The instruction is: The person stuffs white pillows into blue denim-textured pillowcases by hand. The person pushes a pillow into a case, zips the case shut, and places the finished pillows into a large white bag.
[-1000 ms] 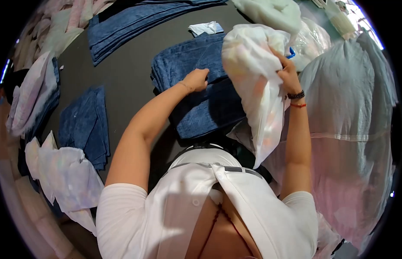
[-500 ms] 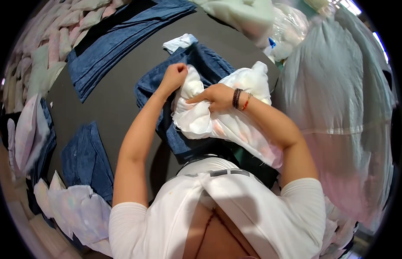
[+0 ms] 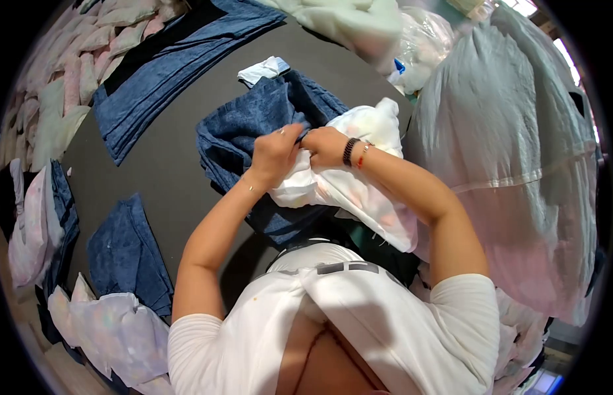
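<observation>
A white stuffed cloth piece (image 3: 369,191) with faint pink and yellow patches lies on blue denim-like fabric (image 3: 244,108), near the body. My left hand (image 3: 277,155) is closed at the white cloth's upper left edge, fingers pinched together. Right beside it, my right hand (image 3: 325,146) is closed too, its fingertips meeting the left hand's at the cloth's edge. What exactly the fingertips grip is hidden between the hands. A small folded white piece (image 3: 263,70) sits at the top of the blue fabric.
On the dark table (image 3: 181,99) lie long blue fabric pieces (image 3: 168,79) at the far left and a folded blue piece (image 3: 127,247) nearer. Pale stuffed pieces (image 3: 112,329) lie at the lower left. A large translucent sack (image 3: 510,164) stands at the right.
My left hand has moved down and right, and my right hand slightly toward it, so they now meet. The white cloth's left part is now gathered between them. The view has shifted slightly.
</observation>
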`<state>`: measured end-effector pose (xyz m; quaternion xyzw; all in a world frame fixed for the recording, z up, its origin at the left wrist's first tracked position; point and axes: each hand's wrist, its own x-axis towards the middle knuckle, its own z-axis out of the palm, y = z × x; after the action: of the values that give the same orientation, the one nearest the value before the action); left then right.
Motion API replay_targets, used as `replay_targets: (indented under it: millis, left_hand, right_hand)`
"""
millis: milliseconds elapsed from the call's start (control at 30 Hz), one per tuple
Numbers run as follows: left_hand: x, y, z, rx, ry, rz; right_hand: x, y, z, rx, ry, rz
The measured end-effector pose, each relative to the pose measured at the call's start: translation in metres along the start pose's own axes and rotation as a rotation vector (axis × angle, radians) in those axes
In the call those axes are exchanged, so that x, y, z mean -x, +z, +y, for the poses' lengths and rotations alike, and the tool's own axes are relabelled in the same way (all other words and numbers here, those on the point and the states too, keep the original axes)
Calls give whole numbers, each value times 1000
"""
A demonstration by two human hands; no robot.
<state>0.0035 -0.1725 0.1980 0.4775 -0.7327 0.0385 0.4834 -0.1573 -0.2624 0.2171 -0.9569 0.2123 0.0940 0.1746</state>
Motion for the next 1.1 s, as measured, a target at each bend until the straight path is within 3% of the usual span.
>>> replay_targets:
  millis: [67,133,200,233,267,333,400,467,567,600,667,733,800,867,933,967,1000,1033,1100]
  left_hand:
    - [26,-20,-7,-130,-159,-46]
    - [47,-49,-19,-405,-280,75]
    - [89,-30,-35,-132,-931,238]
    - [104,-24,-43,346,-1146,220]
    - [108,-10,-33,511,-1321,355]
    - [94,-8,10,551,-1138,504]
    - [87,-13,35,382,-975,432]
    - [79,-20,41,427,-970,465]
    - [75,-29,24,397,-1050,427]
    - [76,-29,20,398,-1055,431]
    - [76,-21,13,436,-1002,438]
    - [61,-34,28,453,-959,388]
    - [67,-37,35,372,-898,345]
    - [72,-40,46,368,-880,272]
    - [74,-43,58,350,-858,165]
    - [75,-48,65,368,-854,121]
    - [73,-52,72,387,-844,80]
    - [79,-46,84,345,-734,29]
    - [65,-63,93,399,-813,118]
  right_hand:
    - [20,14,6,-166,-27,300]
    - [25,9,4,-350,47,423]
    - [21,-4,-4,-477,104,425]
    - [13,-3,-7,-429,93,470]
    - [5,-3,-10,-407,161,476]
    - [-14,3,10,-333,165,597]
    - [-18,1,13,-370,310,618]
    - [-27,12,10,-254,372,650]
    - [-15,-17,-50,202,369,354]
    - [-7,-16,-60,428,237,546]
    - [10,-28,-88,287,-207,754]
    - [17,-16,-109,66,-407,606]
    - [7,12,-87,5,-407,509]
    - [-14,31,-75,65,-276,236]
    - [-47,35,-81,119,-402,561]
    - [-56,13,-85,196,-144,-29]
    - [-73,8,-87,580,-143,-19]
    - [-99,8,-82,485,-175,52]
    - [-147,14,-71,-89,-301,221]
